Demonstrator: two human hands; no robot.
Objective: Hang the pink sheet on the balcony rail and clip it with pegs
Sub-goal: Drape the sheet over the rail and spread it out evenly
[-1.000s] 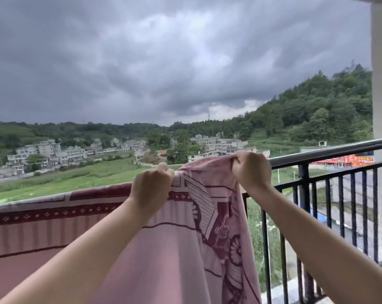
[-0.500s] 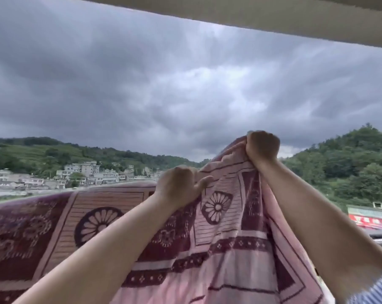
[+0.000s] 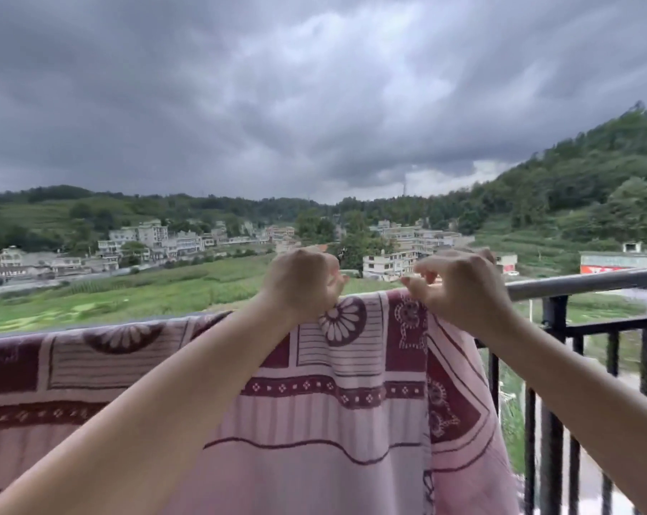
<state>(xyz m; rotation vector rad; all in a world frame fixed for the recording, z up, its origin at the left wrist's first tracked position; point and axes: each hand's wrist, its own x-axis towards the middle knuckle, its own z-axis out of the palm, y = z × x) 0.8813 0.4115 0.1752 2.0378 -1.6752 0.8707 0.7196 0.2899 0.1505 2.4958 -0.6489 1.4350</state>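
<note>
In the head view, the pink sheet (image 3: 314, 421) hangs draped over the balcony rail (image 3: 582, 282), filling the lower left and lower middle of the frame; its top edge runs from the left border up to the middle right, and its right-hand edge falls in folds just left of the black vertical bars (image 3: 548, 421) at the lower right. The sheet is pale pink with dark maroon bands, flower roundels and striped panels. The left hand (image 3: 299, 284), just left of the frame's centre, is closed in a fist at the sheet's top edge, fingers curled tight with the cloth bunched below them. The right hand (image 3: 459, 288), right of centre, sits at the sheet's upper right corner where the cloth meets the bare rail; its fingers are loosely curled and the fingertips touch the top edge, though whether they actually pinch the cloth cannot be told. Both forearms reach in from the bottom corners. The uncovered grey rail runs on toward the right border. Beyond it lie green fields, a cluster of pale buildings (image 3: 147, 239) across the middle, a wooded hill (image 3: 593, 180) at the right and heavy dark clouds (image 3: 277, 87) over the upper half.
</note>
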